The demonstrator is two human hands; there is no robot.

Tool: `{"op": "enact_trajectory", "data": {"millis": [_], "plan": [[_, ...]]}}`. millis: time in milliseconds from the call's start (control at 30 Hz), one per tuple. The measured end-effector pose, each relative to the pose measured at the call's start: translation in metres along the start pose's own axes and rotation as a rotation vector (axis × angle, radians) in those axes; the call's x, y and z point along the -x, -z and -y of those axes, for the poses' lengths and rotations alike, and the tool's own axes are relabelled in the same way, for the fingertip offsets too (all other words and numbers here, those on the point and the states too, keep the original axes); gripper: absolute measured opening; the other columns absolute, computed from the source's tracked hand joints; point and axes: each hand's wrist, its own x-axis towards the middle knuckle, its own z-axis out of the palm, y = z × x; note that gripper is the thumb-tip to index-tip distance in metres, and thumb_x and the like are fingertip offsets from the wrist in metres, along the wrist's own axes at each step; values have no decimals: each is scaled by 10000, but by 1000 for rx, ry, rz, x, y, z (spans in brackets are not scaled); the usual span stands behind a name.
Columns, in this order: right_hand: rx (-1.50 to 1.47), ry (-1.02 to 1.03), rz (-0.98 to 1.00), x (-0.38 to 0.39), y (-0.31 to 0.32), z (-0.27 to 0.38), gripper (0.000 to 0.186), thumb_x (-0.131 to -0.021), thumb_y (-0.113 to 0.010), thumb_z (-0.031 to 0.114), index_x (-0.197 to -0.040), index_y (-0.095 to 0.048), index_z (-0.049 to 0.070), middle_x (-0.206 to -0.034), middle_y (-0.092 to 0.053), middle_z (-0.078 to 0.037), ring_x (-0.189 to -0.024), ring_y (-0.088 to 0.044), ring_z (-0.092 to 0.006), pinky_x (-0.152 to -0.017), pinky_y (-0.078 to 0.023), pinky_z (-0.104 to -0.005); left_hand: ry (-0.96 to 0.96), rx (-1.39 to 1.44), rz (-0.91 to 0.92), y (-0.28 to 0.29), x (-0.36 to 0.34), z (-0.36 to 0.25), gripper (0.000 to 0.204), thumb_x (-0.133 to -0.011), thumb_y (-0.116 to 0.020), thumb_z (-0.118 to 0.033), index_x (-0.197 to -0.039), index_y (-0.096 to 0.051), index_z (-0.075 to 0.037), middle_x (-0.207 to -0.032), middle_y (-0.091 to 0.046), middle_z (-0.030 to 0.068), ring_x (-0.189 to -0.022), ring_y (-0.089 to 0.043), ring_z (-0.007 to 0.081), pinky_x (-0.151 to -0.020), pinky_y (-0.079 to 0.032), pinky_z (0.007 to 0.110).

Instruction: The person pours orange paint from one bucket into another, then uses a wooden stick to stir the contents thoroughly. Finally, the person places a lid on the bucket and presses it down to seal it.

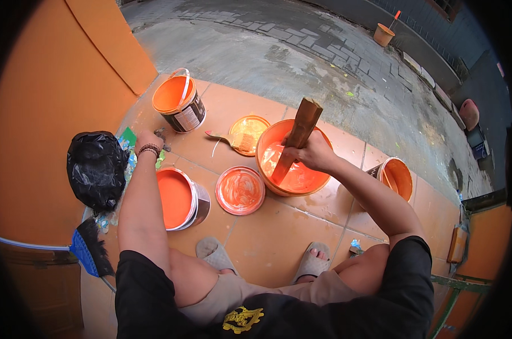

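My right hand (307,148) grips a wooden plank (304,118), tilted with its lower end in orange paint inside a wide bucket (321,183). My left hand (150,141) reaches to the left edge of the tiles, fingers curled at a small greyish object (163,138) that I cannot make out, beside bits of litter. Below it is an open bucket (174,198) of orange paint. A paint-smeared lid (240,190) lies between the buckets. A paintbrush (233,138) rests on a yellowish lid (250,125). Another bucket (174,96) with a raised handle stands behind.
A black plastic bag (95,169) and blue broom (89,248) sit at left by an orange wall (58,79). Another bucket (395,179) stands right, near a green metal frame (454,288). Beyond the tiled step lies a concrete yard (256,56) with a distant bucket (383,37).
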Motion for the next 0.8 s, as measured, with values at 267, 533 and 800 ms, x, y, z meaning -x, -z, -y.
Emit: {"op": "enact_trajectory", "data": {"millis": [267, 533, 800], "plan": [[233, 202, -252, -12, 34, -37, 210, -776, -601, 94, -966, -634, 10, -922, -663, -189, -869, -641, -335, -767, -511, -398, -85, 1, 13, -18, -9, -20, 360, -862, -554, -312, -1065, -672, -40, -1132, -634, 204, -1068, -607, 354, -904, -476, 424], [232, 54, 83, 21, 5, 7, 211, -761, -607, 90, -958, -645, 23, -875, -676, -168, -850, -649, -333, -781, -515, -402, -57, 37, 14, -9, -11, -17, 421, -856, -613, -416, -1043, -681, -45, -1107, -643, 201, -1029, -621, 355, -871, -489, 425], [137, 152, -208, -8, 14, -28, 215, -779, -622, 128, -959, -654, 15, -915, -662, -193, -892, -638, -353, -794, -503, -420, -329, 2, 31, -36, -8, -67, 249, -757, -700, -167, -969, -696, -37, -1025, -655, 226, -970, -641, 356, -822, -518, 427]]}}
